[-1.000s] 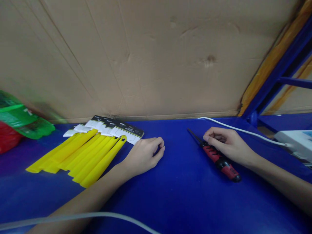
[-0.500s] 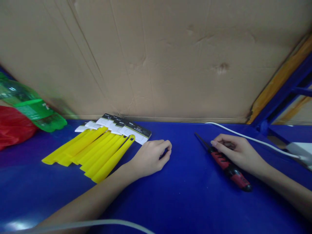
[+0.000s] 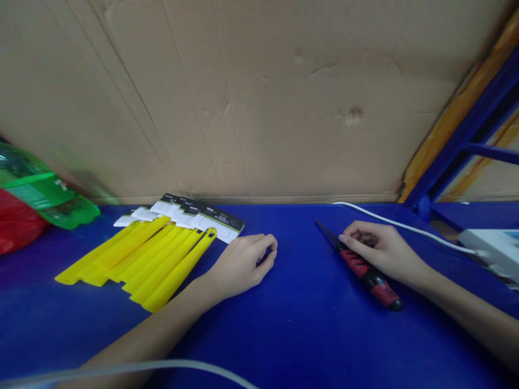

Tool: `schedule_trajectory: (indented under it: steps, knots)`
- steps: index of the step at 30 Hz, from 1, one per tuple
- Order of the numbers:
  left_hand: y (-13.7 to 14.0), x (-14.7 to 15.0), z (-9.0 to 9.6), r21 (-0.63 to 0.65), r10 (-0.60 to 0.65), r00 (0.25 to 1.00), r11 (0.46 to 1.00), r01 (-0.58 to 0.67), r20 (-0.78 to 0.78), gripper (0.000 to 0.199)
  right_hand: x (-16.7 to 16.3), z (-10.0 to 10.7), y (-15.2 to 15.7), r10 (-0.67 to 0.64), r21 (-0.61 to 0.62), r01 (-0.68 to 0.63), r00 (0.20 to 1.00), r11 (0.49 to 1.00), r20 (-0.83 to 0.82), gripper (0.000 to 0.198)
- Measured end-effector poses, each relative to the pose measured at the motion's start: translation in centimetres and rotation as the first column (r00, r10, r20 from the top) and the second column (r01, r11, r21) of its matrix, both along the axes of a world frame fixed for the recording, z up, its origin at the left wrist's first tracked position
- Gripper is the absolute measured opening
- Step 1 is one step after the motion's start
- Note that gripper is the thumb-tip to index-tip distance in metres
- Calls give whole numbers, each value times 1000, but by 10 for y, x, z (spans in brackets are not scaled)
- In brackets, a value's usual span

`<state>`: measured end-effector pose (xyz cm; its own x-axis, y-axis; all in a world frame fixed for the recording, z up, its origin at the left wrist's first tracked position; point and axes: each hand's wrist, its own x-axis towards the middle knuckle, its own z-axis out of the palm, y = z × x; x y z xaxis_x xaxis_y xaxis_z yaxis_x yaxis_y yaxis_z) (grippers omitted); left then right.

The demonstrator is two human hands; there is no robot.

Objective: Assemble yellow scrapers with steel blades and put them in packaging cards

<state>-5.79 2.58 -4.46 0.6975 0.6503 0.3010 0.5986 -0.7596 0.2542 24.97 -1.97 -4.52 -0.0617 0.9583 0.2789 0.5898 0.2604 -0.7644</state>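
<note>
Left hand (image 3: 243,266): loosely curled; pinch indeterminate.
Right hand (image 3: 383,246): half-curled at red-black tool (image 3: 372,280); I cannot tell contact.
Roll risk: tool's tip faces desk's (image 3: 284,346) far edge; nudging could roll it.

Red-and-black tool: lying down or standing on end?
Lying down: the tool stretches lengthwise over the blue table, the right hand beside its handle.

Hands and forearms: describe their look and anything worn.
The left hand and right hand are bare, with no glove, ring or watch visible. The left forearm and right forearm are bare where clearly visible. A pale cable crosses in front of the left forearm.
</note>
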Motion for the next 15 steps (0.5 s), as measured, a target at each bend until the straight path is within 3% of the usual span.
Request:
schedule_trajectory:
  steps: [8, 12, 13, 15]
  knots:
    - [1, 1, -2, -9, -6, 1000, 1000, 7, 25, 12, -2, -1, -1, 9, -32, -10, 999, 999, -49, 44]
    - [0, -3, 1, -15, -16, 995, 1000, 18, 97, 14, -3, 11, -4, -37, 51, 43, 993, 998, -109, 48]
    - [-2, -4, 6, -11, -25, 990, 1000, 26, 140, 24, 0, 18, -5, -68, 98, 81, 989, 992, -128, 48]
    - [-8, -9, 26, 17, -68, 956, 998, 66, 284, 63, 8, 35, -7, -121, 188, 152, 979, 970, -167, 45]
